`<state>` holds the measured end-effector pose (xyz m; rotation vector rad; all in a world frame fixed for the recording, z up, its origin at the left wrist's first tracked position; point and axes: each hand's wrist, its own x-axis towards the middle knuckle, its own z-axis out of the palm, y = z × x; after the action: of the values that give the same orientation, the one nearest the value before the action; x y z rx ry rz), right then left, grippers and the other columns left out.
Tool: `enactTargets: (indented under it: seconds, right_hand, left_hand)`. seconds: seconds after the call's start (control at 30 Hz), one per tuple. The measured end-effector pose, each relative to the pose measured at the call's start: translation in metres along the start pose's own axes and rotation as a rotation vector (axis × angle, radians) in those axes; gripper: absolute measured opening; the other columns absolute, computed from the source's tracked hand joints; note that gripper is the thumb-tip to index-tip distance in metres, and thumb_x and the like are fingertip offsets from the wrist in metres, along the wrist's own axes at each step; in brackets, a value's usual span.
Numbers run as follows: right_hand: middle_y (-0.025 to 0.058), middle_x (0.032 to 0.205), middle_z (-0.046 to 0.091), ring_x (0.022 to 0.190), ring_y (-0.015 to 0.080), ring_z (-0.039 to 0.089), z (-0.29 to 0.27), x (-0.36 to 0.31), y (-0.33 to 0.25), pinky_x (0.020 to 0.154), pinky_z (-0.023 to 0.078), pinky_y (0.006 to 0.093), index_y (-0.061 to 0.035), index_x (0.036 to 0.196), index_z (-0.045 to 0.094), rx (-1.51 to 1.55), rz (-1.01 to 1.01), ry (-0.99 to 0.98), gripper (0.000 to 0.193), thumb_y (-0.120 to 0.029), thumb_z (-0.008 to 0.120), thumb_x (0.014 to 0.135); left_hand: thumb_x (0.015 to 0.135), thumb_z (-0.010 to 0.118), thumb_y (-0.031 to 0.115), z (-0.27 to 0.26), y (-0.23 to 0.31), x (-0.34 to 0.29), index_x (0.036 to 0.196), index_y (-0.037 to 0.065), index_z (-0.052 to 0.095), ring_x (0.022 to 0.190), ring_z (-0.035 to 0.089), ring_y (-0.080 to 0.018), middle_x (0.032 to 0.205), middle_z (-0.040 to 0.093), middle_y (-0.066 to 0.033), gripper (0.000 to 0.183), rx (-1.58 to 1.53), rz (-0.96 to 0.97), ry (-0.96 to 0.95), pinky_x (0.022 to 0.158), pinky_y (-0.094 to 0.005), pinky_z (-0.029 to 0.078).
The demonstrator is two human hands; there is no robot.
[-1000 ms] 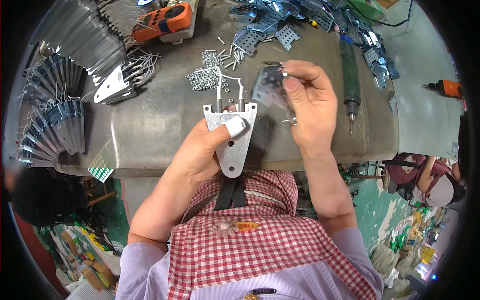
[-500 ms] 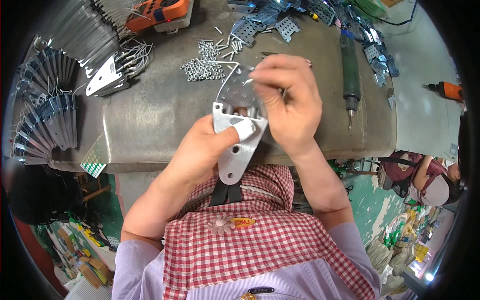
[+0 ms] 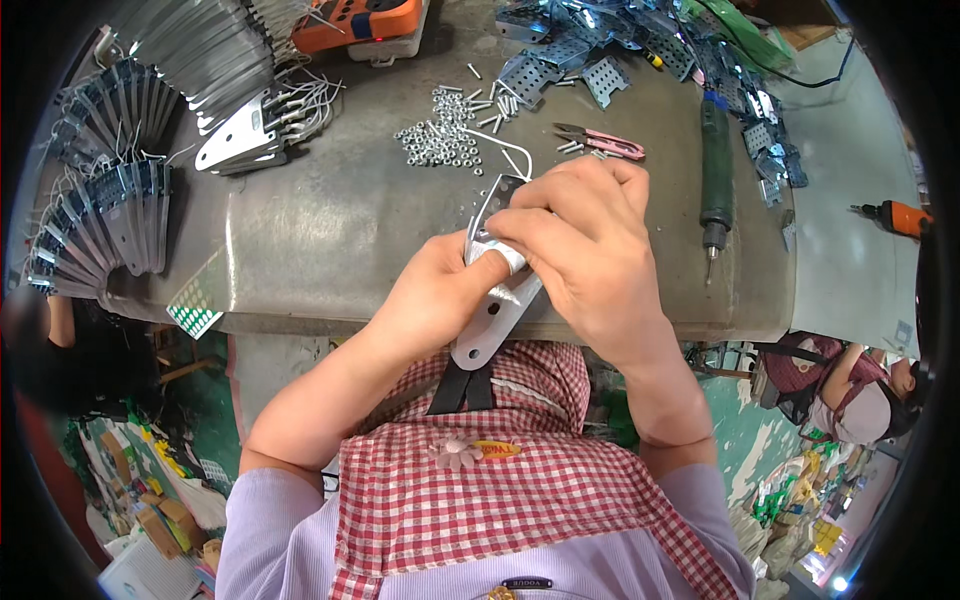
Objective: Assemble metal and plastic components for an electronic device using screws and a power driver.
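A silver metal bracket (image 3: 478,340), tapered with round holes and a raised side wall, is held over the table's front edge. My left hand (image 3: 428,298) grips it, the thumb, wrapped in white tape (image 3: 508,256), lying across its face. Over the bracket's upper end bends my right hand (image 3: 592,248), fingers curled and fingertips pinched close to the left thumb. What those fingertips hold, if anything, is hidden. From the bracket's far end a white cable (image 3: 515,148) loops toward a pile of small hex nuts (image 3: 440,150). Loose screws (image 3: 508,104) lie beside the nuts.
Pink-handled snips (image 3: 605,142) and a green electric screwdriver (image 3: 714,170) lie to the right. Blue perforated plates (image 3: 605,80) are heaped behind. Wired metal brackets (image 3: 235,140) and fanned stacks (image 3: 120,215) stand left, near an orange device (image 3: 355,22). Another person (image 3: 850,390) is at far right.
My right hand has come down from above the bracket onto its upper end, beside my left thumb. The bracket has turned and tilted in my left hand. The view has shifted slightly.
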<state>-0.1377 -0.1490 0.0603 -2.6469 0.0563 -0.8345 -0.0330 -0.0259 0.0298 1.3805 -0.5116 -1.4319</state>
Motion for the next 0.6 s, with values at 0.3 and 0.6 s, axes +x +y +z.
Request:
enactTargets:
  seconds: [0.3, 0.6]
  right_hand:
    - [0.0051, 0.073, 0.049, 0.074, 0.0212, 0.047, 0.008, 0.005, -0.010, 0.076, 0.034, 0.0347, -0.0043, 0.075, 0.053, -0.091, -0.003, -0.013, 0.011, -0.009, 0.054, 0.065]
    - [0.0118, 0.127, 0.041, 0.121, 0.0341, 0.035, 0.014, -0.022, -0.008, 0.096, 0.031, 0.0430, -0.0160, 0.127, 0.045, 0.203, 0.368, 0.006, 0.070, -0.004, 0.066, 0.062]
  left_hand:
    - [0.085, 0.049, 0.016, 0.008, -0.019, 0.017, 0.103, -0.001, 0.053, 0.084, 0.054, -0.0114, 0.090, 0.059, -0.0077, 0.025, 0.257, 0.386, 0.212, 0.071, -0.0270, 0.043]
    - [0.086, 0.050, 0.028, 0.013, 0.006, 0.023, 0.128, 0.002, 0.031, 0.104, 0.048, -0.0170, 0.113, 0.047, -0.0115, 0.053, -0.346, 0.252, -0.127, 0.086, -0.0313, 0.041]
